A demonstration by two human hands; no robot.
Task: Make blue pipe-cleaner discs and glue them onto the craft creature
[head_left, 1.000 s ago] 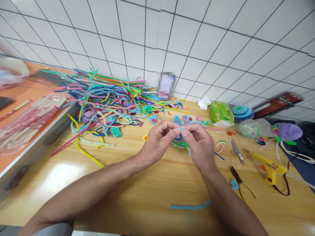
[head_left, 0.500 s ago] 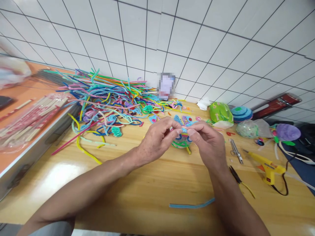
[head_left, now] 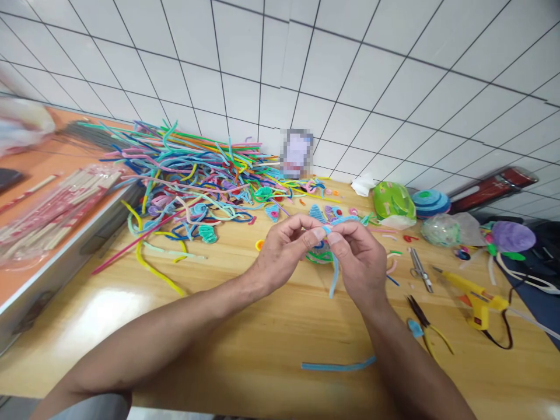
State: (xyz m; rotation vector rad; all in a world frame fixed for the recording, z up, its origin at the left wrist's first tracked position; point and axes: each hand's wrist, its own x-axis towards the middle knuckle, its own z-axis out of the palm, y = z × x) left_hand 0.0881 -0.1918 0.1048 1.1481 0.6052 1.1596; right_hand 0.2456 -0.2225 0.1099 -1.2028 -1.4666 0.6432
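Light-blue fuzzy pipe cleaner [head_left: 333, 279] dangles, pinched in the grip of left hand [head_left: 282, 251] and right hand [head_left: 359, 259].

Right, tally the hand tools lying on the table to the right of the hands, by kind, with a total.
Yellow glue gun: 1
Small metal scissors: 1
Yellow-handled pliers: 1
Total: 3

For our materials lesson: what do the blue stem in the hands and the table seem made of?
Blue stem: likely a fuzzy pipe cleaner with a wire core, since it looks matte, fluffy and holds a bend. Table: wood, or wood-look board, with visible grain and a glossy finish reflecting light.
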